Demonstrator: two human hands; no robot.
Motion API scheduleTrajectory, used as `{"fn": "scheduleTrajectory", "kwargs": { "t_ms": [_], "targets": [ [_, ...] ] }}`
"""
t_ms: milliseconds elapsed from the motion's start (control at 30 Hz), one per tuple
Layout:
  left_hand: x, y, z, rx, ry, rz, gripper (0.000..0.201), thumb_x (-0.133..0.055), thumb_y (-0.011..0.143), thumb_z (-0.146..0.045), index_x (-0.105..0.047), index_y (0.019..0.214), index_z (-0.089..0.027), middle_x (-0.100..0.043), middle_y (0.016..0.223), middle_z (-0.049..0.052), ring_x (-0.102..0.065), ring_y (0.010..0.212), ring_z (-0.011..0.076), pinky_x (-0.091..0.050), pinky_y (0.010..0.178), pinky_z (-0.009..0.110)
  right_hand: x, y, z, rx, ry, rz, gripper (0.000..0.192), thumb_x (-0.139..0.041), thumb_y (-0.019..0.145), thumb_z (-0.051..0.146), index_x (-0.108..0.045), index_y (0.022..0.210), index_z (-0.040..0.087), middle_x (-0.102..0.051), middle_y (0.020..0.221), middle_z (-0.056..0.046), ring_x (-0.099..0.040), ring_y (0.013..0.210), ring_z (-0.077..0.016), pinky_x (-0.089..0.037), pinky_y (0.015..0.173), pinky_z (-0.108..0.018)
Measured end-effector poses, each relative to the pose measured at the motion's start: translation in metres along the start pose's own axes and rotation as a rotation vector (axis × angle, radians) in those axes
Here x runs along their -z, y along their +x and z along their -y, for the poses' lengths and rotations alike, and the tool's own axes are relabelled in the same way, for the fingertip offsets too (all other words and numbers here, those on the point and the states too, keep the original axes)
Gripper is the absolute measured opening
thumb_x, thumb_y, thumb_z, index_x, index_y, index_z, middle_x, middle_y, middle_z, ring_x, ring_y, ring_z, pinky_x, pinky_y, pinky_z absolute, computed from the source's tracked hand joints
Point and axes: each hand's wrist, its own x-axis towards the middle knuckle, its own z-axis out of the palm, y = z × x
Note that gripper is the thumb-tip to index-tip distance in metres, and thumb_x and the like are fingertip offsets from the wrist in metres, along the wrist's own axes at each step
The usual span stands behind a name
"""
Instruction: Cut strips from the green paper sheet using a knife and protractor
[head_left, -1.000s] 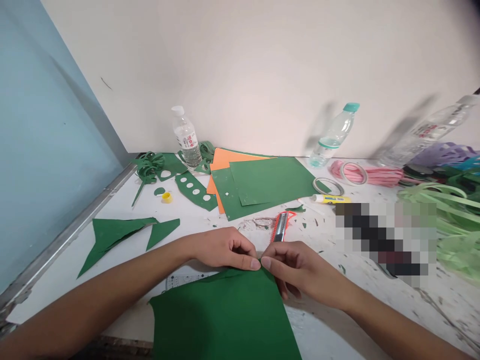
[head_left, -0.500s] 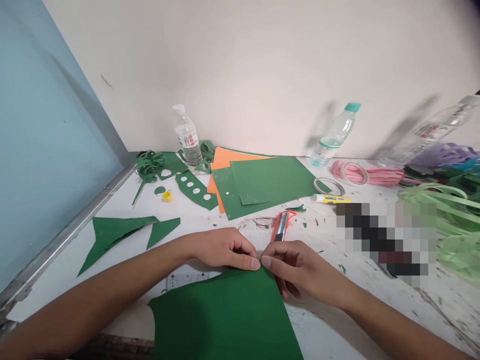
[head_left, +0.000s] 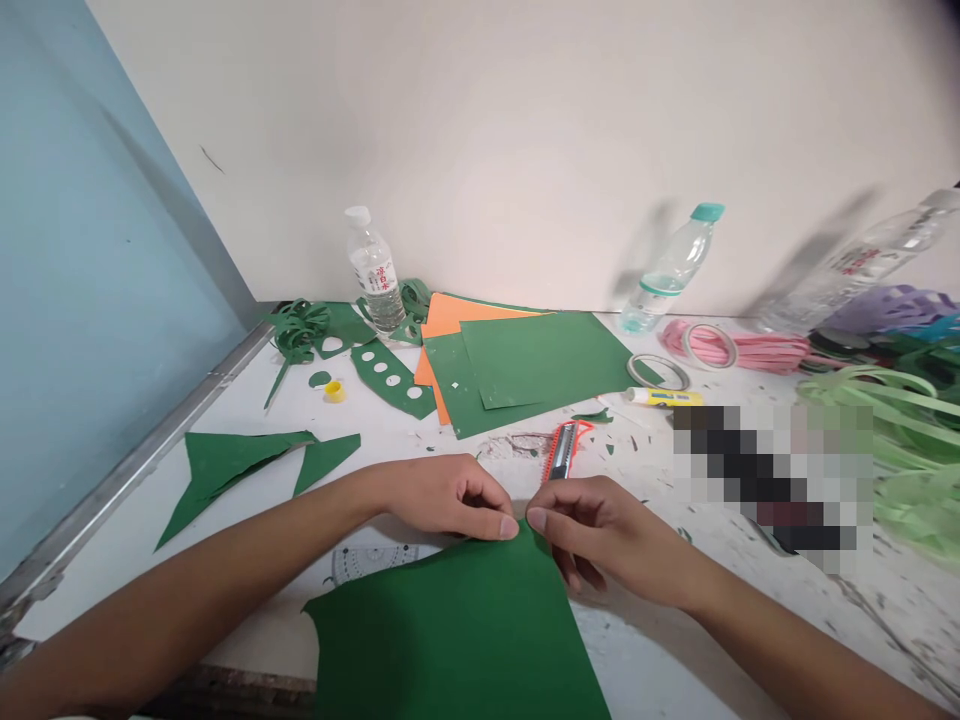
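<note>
A large sheet of dark green paper (head_left: 457,640) lies toward me and runs out of the bottom of the view. My left hand (head_left: 454,500) pinches its far edge between thumb and fingers. Close beside it, my right hand (head_left: 600,535) pinches the same edge near the far right corner, the two thumbs a small gap apart. Just beyond my right hand lies a red-orange utility knife (head_left: 562,447), its lower end hidden by the fingers. A clear protractor (head_left: 375,563) shows partly from under the paper, below my left forearm.
Green and orange paper sheets (head_left: 540,365) lie at the back. Cut green scraps (head_left: 232,465) are at left. A water bottle (head_left: 377,290), a teal-capped bottle (head_left: 671,275), tape rolls (head_left: 709,347), a yellow glue stick (head_left: 666,398) and light green strips (head_left: 900,420) stand or lie around.
My right hand has shifted very slightly, widening the gap between the thumbs. The near-left part of the green paper has moved a little to the right.
</note>
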Motion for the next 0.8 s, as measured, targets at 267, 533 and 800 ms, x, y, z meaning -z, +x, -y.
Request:
{"fn": "scheduleTrajectory", "kwargs": {
  "t_ms": [267,533,800],
  "targets": [
    [0.006,-0.003,-0.004,-0.013,0.034,0.024,0.03,-0.058,0.094,-0.035,-0.058,0.07,-0.017,-0.047,0.06,-0.004,-0.039,0.056,0.0093,-0.033,0.052,0.02,0.002,-0.004,0.014,0.034,-0.033,-0.023,0.042,-0.055,0.096,0.054,-0.058,0.073,0.019,-0.055,0.055,0.003,-0.055,0.049,-0.011,-0.04,0.04,-0.019],
    [0.005,-0.002,-0.003,-0.004,0.04,0.004,0.036,-0.063,0.092,-0.048,-0.059,0.074,-0.017,-0.049,0.064,-0.004,-0.042,0.059,0.01,-0.034,0.054,0.02,0.001,-0.004,0.007,0.02,-0.061,-0.033,0.038,-0.06,0.093,0.055,-0.064,0.081,0.019,-0.05,0.052,0.005,-0.052,0.045,-0.0097,-0.038,0.04,-0.018],
    [0.011,-0.005,-0.003,0.009,0.053,-0.019,0.032,-0.061,0.095,-0.045,-0.067,0.081,-0.017,-0.052,0.067,-0.003,-0.042,0.061,0.0091,-0.034,0.055,0.019,0.009,-0.003,0.01,0.034,-0.061,0.015,0.04,-0.055,0.097,0.053,-0.06,0.077,0.018,-0.056,0.055,0.003,-0.054,0.048,-0.0105,-0.041,0.041,-0.019]
  ]
}}
